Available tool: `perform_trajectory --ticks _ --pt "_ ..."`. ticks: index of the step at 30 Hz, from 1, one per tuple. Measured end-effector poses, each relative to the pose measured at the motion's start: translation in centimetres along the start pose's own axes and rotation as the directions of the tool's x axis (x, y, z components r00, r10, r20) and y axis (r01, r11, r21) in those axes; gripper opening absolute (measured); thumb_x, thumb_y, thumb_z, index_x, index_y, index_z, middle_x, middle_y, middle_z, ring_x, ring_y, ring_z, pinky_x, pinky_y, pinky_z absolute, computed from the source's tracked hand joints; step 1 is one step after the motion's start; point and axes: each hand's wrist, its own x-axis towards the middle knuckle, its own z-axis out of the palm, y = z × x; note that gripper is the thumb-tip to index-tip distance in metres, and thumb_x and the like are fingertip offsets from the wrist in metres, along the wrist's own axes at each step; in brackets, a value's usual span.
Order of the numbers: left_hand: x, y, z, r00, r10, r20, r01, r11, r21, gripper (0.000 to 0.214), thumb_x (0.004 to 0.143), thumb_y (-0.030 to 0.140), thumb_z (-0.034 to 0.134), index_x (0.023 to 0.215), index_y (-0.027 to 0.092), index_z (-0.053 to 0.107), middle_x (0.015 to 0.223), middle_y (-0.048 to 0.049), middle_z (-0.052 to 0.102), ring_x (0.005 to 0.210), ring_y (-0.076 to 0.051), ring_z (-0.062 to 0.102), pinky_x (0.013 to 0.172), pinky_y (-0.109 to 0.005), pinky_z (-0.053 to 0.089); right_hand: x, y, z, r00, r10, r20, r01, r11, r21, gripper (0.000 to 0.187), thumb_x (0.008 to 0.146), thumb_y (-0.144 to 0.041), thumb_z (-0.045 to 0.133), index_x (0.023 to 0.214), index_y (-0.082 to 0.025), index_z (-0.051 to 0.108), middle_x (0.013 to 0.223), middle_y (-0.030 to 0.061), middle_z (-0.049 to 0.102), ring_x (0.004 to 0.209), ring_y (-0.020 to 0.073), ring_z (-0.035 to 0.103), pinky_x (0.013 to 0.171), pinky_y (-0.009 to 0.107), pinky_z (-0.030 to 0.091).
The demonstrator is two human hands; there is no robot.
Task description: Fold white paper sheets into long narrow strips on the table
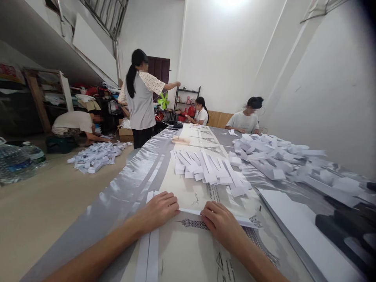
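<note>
A narrow folded white paper strip [190,212] lies crosswise in front of me on a cream cover printed with towers [194,224]. My left hand [164,207] is closed at its left end, with fingers curled and pressed down. Farther right, my right hand [219,220] pinches the same strip, whose free end extends past the knuckles. Under my left wrist runs a long white strip with a dark line [148,250]. Just beyond my hands lies a spread of white paper strips [205,166].
A large heap of folded paper [273,150] covers the table's right side, near a stack of white sheets [302,227]. Another paper pile [98,156] lies on the floor. One person [142,98] stands left of the table; two sit at its far end; one crouches left.
</note>
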Motion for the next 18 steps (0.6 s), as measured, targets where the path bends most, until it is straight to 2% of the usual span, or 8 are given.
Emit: perform_trajectory --ticks 7,11,15,18 --pt "-0.1 -0.7 -0.3 0.998 0.054 -0.017 -0.054 0.999 -0.002 0.025 0.104 0.017 0.048 0.08 0.018 0.054 0.077 -0.0011 0.059 0.075 -0.017 0.052 0.071 -0.031 0.039 -0.2 0.1 0.1 1.0 0.011 0.024 -0.011 1.0 0.007 0.019 0.093 -0.004 0.055 0.085 -0.02 0.06 0.089 0.0036 0.062 0.08 0.0202 0.061 0.069 0.032 0.048" --pt "0.1 -0.4 -0.7 1.0 0.004 -0.015 -0.005 0.998 -0.056 0.02 0.104 0.019 0.049 0.085 0.018 0.057 0.085 -0.0027 0.062 0.082 -0.018 0.055 0.076 -0.032 0.04 -0.1 0.3 0.0 0.999 0.031 0.022 -0.032 0.999 0.003 0.017 0.092 -0.005 0.06 0.083 -0.02 0.061 0.087 0.0026 0.063 0.078 0.0198 0.061 0.069 0.032 0.047" --pt "0.3 0.4 -0.5 1.0 0.025 -0.018 -0.026 0.997 -0.072 0.013 0.103 0.02 0.051 0.093 0.017 0.059 0.091 -0.0037 0.064 0.087 -0.019 0.056 0.079 -0.032 0.041 -0.1 0.0 0.0 1.0 -0.029 0.0 0.029 0.999 -0.041 0.017 0.094 -0.007 0.058 0.084 -0.019 0.062 0.085 0.0029 0.063 0.076 0.02 0.06 0.069 0.032 0.046" --pt "0.3 0.9 -0.2 0.999 0.051 -0.013 -0.051 0.999 -0.011 0.018 0.102 0.014 0.049 0.087 0.017 0.057 0.086 -0.0026 0.062 0.081 -0.018 0.054 0.075 -0.031 0.04 -0.1 -0.7 0.3 0.998 -0.06 0.005 0.06 0.997 -0.046 0.017 0.095 -0.006 0.056 0.085 -0.019 0.063 0.085 0.0033 0.062 0.077 0.0203 0.06 0.07 0.032 0.045"
